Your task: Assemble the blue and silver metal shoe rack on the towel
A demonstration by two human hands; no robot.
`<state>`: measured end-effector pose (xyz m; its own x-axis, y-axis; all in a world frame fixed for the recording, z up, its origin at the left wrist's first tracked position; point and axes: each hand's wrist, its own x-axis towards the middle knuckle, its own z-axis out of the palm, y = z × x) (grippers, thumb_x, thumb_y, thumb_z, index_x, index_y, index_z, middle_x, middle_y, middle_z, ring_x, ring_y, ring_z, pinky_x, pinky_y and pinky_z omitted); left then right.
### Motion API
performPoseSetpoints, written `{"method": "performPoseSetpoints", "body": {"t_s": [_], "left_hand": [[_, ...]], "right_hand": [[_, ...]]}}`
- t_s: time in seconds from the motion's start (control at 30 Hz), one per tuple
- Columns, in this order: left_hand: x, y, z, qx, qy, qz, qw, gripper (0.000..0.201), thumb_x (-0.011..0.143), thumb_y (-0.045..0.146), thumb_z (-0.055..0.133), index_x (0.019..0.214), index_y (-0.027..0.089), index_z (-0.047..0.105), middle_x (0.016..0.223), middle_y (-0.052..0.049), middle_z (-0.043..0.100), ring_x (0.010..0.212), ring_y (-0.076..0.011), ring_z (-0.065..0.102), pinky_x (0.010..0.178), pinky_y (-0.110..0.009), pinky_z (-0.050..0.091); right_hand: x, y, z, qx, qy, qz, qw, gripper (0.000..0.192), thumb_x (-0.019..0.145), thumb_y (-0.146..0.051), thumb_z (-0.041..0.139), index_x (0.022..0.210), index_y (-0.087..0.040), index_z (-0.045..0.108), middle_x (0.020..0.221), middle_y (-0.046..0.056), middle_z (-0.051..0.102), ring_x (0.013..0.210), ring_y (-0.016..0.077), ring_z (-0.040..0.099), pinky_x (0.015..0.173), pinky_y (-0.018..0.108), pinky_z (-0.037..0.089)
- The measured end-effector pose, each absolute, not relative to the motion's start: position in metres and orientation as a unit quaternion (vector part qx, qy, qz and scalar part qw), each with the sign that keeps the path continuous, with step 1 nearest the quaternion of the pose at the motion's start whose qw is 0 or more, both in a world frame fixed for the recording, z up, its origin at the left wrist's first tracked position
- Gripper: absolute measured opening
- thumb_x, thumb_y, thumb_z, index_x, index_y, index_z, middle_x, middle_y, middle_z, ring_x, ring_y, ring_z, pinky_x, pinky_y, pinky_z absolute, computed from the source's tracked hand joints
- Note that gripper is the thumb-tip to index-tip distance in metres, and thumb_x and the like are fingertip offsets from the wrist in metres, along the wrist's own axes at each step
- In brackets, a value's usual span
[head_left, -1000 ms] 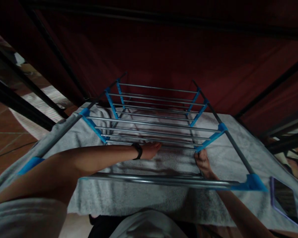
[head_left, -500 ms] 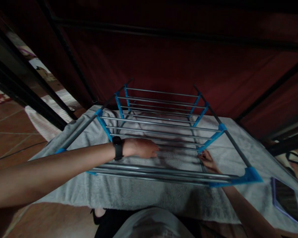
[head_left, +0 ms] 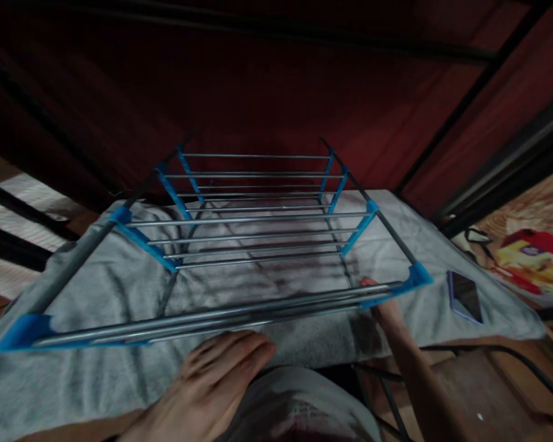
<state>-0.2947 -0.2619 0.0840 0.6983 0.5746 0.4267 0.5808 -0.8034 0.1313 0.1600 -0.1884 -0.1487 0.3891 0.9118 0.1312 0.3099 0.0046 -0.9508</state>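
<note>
A drying rack (head_left: 253,219) of grey metal rods with blue plastic joints stands on a grey cloth. My left hand (head_left: 221,374) is in front of the rack's near rods, below their left half. Its fingers are stretched out and close together, with nothing in them. My right hand (head_left: 378,291) reaches in under the right end of the near rods, close to the lower grey tube. Those rods cover part of its fingers, so I cannot see whether it grips the tube.
A phone (head_left: 464,296) lies on the grey cloth (head_left: 410,236) at the right. Beyond it sits a red and yellow packet (head_left: 534,261). A dark red panel (head_left: 258,92) with black bars rises behind the rack. A black metal frame (head_left: 488,348) stands at the lower right.
My left hand has come out from between the rods toward my body. My right hand has drawn nearer the front rods. The view has turned right, and the packet now shows.
</note>
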Motion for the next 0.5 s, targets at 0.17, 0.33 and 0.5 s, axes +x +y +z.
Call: {"method": "performPoseSetpoints", "body": {"t_s": [0.17, 0.33, 0.5], "left_hand": [[-0.265, -0.257, -0.014, -0.935, -0.328, -0.134, 0.014, 0.062, 0.086, 0.0, 0.037, 0.136, 0.025, 0.062, 0.134, -0.003, 0.067, 0.123, -0.0182, 0.062, 0.108, -0.033, 0.049], [-0.244, -0.243, -0.053, -0.925, -0.356, -0.127, 0.03, 0.058, 0.089, 0.001, 0.038, 0.142, 0.017, 0.055, 0.142, -0.01, 0.061, 0.129, -0.023, 0.058, 0.111, -0.041, 0.045], [-0.237, -0.227, -0.063, -0.895, -0.442, -0.063, 0.018, 0.04, 0.098, 0.014, 0.04, 0.13, 0.015, 0.064, 0.122, -0.015, 0.071, 0.108, -0.0279, 0.07, 0.092, -0.041, 0.055]], "right_hand": [[0.142, -0.215, -0.152, -0.729, -0.387, 0.265, 0.498, 0.029, 0.073, -0.044, 0.055, 0.074, -0.019, 0.069, 0.072, 0.006, 0.07, 0.073, 0.0245, 0.064, 0.074, 0.037, 0.054], [0.131, -0.222, -0.146, -0.729, -0.381, 0.262, 0.505, 0.029, 0.075, -0.045, 0.051, 0.074, -0.021, 0.067, 0.078, 0.006, 0.071, 0.087, 0.0259, 0.064, 0.085, 0.038, 0.051], [0.125, -0.229, -0.145, -0.73, -0.411, 0.247, 0.487, 0.025, 0.073, -0.037, 0.049, 0.082, -0.024, 0.068, 0.092, 0.006, 0.072, 0.099, 0.0274, 0.063, 0.097, 0.044, 0.047]]}}
